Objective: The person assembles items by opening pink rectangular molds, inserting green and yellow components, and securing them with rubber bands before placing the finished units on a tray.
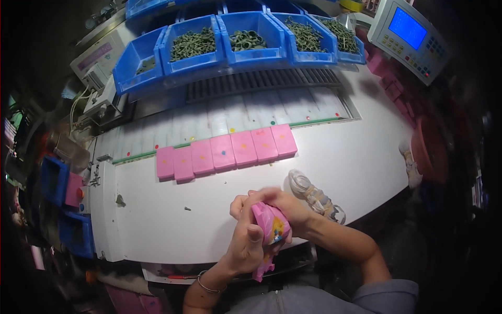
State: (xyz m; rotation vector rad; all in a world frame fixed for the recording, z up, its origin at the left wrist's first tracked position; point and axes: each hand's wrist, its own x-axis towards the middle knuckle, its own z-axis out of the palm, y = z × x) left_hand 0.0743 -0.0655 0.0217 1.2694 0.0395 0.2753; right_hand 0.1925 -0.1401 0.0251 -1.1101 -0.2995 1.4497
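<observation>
A crumpled pink paper packet [269, 220] with a yellow patch and small blue-green spots is held close to my body, above the near edge of the white table. My left hand [244, 243], with a bracelet at its wrist, is closed around the packet's left side. From the right, my right hand [290, 209] wraps over the packet's top and far side; some of its fingers are hidden. A loose pink end hangs below the hands. Farther off lies a row of several flat pink packets [223, 152], side by side, most with a small yellow mark.
Blue bins [198, 60] of green curled parts line the back, above a dark slotted grille [261, 83]. A bundle of whitish cord [311, 193] lies right of my hands. A control panel with a blue screen [408, 29] stands back right; a red tub [431, 149] is at right.
</observation>
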